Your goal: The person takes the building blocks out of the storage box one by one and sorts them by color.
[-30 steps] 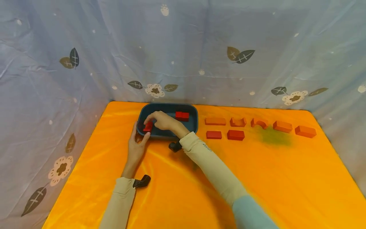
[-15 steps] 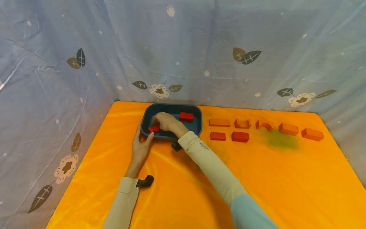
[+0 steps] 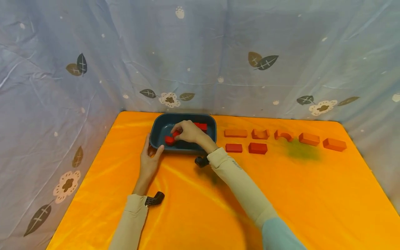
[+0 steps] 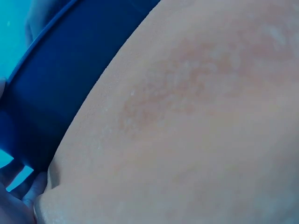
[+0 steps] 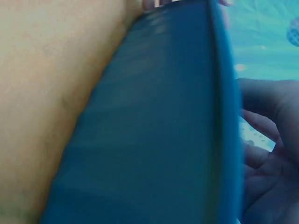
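Note:
A dark blue rectangular tub (image 3: 162,119) stands at the back left of the table. My left hand (image 3: 148,165) rests at its front left corner, fingers along the left wall and thumb by the front rim. Over the tub, my right hand (image 3: 189,132) pinches a red block (image 3: 176,133). Just below those fingertips sits a red, rounded-looking piece (image 3: 169,140); whether the two are joined I cannot tell. More red blocks (image 3: 202,126) lie at the tub's back right, partly hidden by the right hand. Both wrist views show mostly the tub's wall (image 5: 149,116), without the blocks.
Right of the tub, a back row holds several orange blocks (image 3: 235,133), including notched or arched ones (image 3: 283,135). Two red blocks (image 3: 257,148) lie in front of that row. An orange cloth (image 3: 200,208) covers the table, and a patterned curtain (image 3: 218,52) hangs behind.
My right hand has moved from the tub's left end toward its middle, and red pieces have shifted right with it. The left hand stays at the corner.

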Tool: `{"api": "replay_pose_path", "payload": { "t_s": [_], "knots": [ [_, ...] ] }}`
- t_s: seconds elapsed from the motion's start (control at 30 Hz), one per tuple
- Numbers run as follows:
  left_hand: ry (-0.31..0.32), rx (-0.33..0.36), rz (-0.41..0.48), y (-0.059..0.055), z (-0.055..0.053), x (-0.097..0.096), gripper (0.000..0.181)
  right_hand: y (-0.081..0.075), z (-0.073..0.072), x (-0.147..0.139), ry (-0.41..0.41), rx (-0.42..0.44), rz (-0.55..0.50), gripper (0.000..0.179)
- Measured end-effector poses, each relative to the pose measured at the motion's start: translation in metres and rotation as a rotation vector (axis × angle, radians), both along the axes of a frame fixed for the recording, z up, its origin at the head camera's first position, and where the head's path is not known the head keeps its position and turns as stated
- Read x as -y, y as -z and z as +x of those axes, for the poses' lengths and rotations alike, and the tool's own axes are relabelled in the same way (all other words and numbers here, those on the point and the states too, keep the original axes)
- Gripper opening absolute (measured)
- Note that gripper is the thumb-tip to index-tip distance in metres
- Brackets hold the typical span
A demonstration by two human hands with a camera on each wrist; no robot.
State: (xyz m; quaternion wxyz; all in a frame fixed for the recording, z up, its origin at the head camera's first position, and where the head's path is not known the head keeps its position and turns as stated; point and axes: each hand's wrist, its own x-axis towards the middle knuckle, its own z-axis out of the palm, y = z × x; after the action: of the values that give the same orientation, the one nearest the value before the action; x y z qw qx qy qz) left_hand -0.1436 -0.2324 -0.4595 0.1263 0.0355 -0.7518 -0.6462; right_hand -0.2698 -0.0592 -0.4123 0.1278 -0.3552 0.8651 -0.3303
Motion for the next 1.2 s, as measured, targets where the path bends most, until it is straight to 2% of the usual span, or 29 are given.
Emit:
{"api": "replay_pose_path", "payload": {
  "t_s": [0.27,0.37,0.47,0.6,0.67,0.77,0.9,1.03,1.2],
  "knots": [
    [-0.001,0.025,-0.011,-0.001,0.001,0.000,0.076,-0.005,0.010,-0.038,0.212,0.047,-0.153,0.025],
    [-0.003,0.030,-0.012,-0.001,0.001,0.000,0.076,-0.006,0.009,-0.056,0.254,0.071,-0.219,0.026],
    [0.000,0.019,-0.022,-0.002,0.002,-0.001,0.076,-0.008,0.007,-0.074,0.283,0.167,-0.328,0.030],
    [0.007,0.015,-0.032,-0.004,0.002,-0.002,0.075,-0.010,0.004,-0.103,0.360,0.380,-0.503,0.035],
    [0.006,0.017,-0.036,-0.004,0.002,-0.002,0.075,-0.011,0.004,-0.117,0.404,0.451,-0.550,0.036],
    [-0.006,0.013,-0.043,-0.004,0.004,-0.001,0.075,-0.011,0.004,-0.135,0.461,0.532,-0.564,0.037],
    [-0.011,0.002,-0.048,-0.003,0.004,-0.001,0.075,-0.011,0.004,-0.154,0.502,0.591,-0.569,0.041],
    [0.001,0.001,-0.043,-0.002,0.003,-0.003,0.075,-0.010,0.005,-0.174,0.523,0.573,-0.550,0.046],
    [0.000,0.002,-0.029,-0.001,0.003,-0.004,0.076,-0.011,0.014,-0.210,0.550,0.546,-0.517,0.052]
  ]
}}
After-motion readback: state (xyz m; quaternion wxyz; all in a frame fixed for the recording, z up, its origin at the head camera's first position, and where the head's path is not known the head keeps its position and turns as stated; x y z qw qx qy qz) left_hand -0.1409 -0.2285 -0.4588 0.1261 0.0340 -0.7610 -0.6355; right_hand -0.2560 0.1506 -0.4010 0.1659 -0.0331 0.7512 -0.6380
